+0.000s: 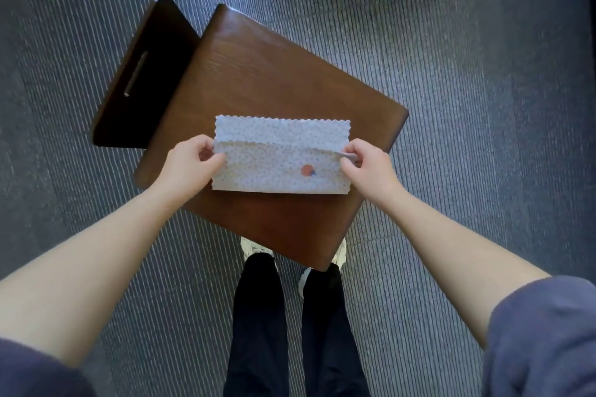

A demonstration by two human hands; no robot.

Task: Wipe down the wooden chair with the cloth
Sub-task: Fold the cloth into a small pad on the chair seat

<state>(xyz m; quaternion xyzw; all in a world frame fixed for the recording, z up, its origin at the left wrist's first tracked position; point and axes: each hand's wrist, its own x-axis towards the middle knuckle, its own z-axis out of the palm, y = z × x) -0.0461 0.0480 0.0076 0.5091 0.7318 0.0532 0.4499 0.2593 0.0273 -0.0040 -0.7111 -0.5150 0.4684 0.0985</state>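
Cloth [280, 159] lies at the centre of the frame over the seat of the wooden chair [274, 74]; I cannot tell whether it rests on the wood. It is folded over on itself, and I pinch the folded flap at both ends, my left hand [190, 163] at its left edge and my right hand [369, 169] at its right. It looks thin, light and limp, so it should bunch easily and slide on the glossy seat. For wiping, I judge a folded pad under a flat palm better than these edge pinches. The chair looks rigid, likely steady under pressure.
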